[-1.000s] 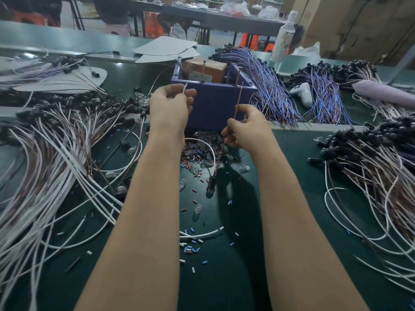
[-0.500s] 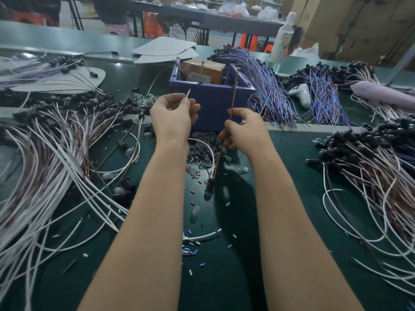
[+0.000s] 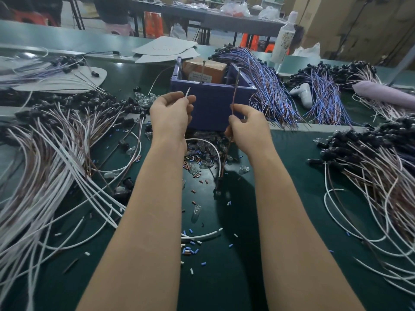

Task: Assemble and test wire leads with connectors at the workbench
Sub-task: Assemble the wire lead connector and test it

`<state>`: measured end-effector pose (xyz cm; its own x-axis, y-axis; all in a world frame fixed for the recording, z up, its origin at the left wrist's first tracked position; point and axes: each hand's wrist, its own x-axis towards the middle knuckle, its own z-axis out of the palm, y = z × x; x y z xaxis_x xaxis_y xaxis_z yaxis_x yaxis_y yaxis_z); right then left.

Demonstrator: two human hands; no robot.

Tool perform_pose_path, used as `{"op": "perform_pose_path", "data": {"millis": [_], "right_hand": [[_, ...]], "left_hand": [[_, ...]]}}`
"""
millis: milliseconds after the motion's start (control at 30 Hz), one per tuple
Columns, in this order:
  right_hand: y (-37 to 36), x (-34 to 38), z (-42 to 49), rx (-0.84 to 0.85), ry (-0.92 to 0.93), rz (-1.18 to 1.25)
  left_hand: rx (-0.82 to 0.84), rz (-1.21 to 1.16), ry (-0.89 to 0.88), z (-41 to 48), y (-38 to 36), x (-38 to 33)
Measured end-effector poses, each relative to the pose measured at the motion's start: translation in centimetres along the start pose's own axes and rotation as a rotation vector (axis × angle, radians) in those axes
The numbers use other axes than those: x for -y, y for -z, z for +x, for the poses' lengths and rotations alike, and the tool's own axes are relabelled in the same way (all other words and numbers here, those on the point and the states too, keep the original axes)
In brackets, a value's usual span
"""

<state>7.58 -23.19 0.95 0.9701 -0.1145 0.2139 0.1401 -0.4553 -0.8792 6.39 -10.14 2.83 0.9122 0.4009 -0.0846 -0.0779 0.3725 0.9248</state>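
Observation:
My left hand (image 3: 170,115) pinches the end of a white wire (image 3: 187,92), whose tip pokes up above the fingers; the wire loops down behind the hand toward a black connector (image 3: 218,187) hanging above the mat. My right hand (image 3: 246,126) pinches a brown wire (image 3: 235,90) that stands up past the corner of the blue box (image 3: 213,104) and runs down to the same connector. Both hands hover in front of the box, a palm's width apart. Small glass bulbs (image 3: 203,151) and sleeve bits lie beneath them.
Heaps of white and brown leads with black connectors lie at left (image 3: 45,153) and right (image 3: 370,164). Blue-purple lead bundles (image 3: 269,90) sit behind the box, beside a white tool (image 3: 302,93) and a bottle (image 3: 283,39). Cut sleeve bits (image 3: 189,250) litter the green mat.
Both hands have dropped and come toward me, away from the top of the blue box, still holding the two wire ends; the connector hangs lower.

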Motion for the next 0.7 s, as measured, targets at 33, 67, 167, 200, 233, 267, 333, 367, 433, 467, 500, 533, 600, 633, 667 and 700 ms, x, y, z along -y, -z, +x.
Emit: {"op": "perform_pose_path", "data": {"millis": [33, 67, 167, 200, 233, 267, 333, 367, 433, 467, 500, 533, 600, 633, 667, 700], "right_hand": [[0.0, 0.1, -0.1, -0.003, 0.005, 0.008], [0.0, 0.2, -0.1, -0.011, 0.004, 0.022], [0.1, 0.6, -0.2, -0.064, -0.035, 0.1], [0.1, 0.8, -0.2, -0.08, -0.051, 0.136], [0.2, 1.0, -0.3, -0.083, -0.061, 0.188], [0.2, 1.3, -0.4, -0.071, -0.062, 0.256], [0.3, 1.7, -0.6, -0.022, -0.041, 0.367], [0.3, 1.7, -0.7, 0.005, -0.026, 0.386], [0.4, 1.7, -0.8, 0.033, -0.009, 0.375], [0.4, 1.7, -0.9, 0.032, -0.007, 0.372], [0.4, 1.7, -0.9, 0.024, -0.008, 0.381], [0.4, 1.8, -0.9, 0.011, -0.009, 0.4], [0.5, 1.8, -0.8, -0.042, -0.017, 0.437], [0.6, 1.8, -0.8, -0.075, -0.025, 0.456], [0.7, 1.7, -0.7, -0.105, -0.038, 0.481], [0.9, 1.5, -0.6, -0.131, -0.056, 0.513]], "left_hand": [[0.02, 0.033, -0.005, 0.0, 0.0, 0.0], [0.046, 0.065, -0.008, 0.0, 0.0, 0.0], [0.147, 0.167, -0.02, -0.3, -0.1, 0.1], [0.183, 0.208, -0.029, -0.4, -0.1, 0.2], [0.217, 0.246, -0.041, -0.5, -0.2, 0.2], [0.248, 0.282, -0.053, -0.5, -0.3, 0.3], [0.294, 0.346, -0.084, -0.7, -0.5, 0.3], [0.308, 0.374, -0.101, -0.7, -0.5, 0.3], [0.33, 0.421, -0.129, -0.7, -0.5, 0.2], [0.343, 0.438, -0.139, -0.8, -0.5, 0.2], [0.356, 0.455, -0.149, -0.8, -0.5, 0.1], [0.369, 0.479, -0.161, -0.8, -0.4, 0.0], [0.405, 0.595, -0.185, -0.9, -0.1, -0.4], [0.432, 0.703, -0.198, -0.9, 0.2, -0.6], [0.466, 0.831, -0.21, -0.8, 0.5, -0.9], [0.506, 0.957, -0.216, -0.9, 0.8, -1.2]]}}
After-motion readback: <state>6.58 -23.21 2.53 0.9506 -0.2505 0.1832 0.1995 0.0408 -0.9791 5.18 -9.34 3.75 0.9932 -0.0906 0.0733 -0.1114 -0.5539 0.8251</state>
